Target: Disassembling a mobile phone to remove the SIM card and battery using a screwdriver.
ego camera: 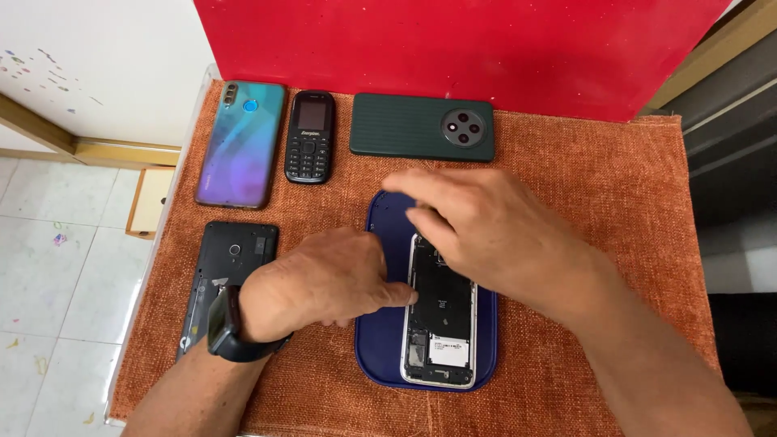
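Note:
An opened smartphone (441, 328) with its back cover off lies on a dark blue mat (388, 226), its black battery and circuit parts showing. My left hand (324, 279), with a dark watch on the wrist, presses fingertips against the phone's left edge. My right hand (486, 231) hovers over the phone's top end, fingers spread and curled down toward it. Whether the right fingers pinch a small part is hidden.
Everything rests on an orange cloth (615, 186) over a small table. At the back lie a teal-purple smartphone (241, 142), a black keypad phone (309, 136) and a dark green phone (422, 127) with a round camera. A black back cover (231, 259) lies left. Red board behind.

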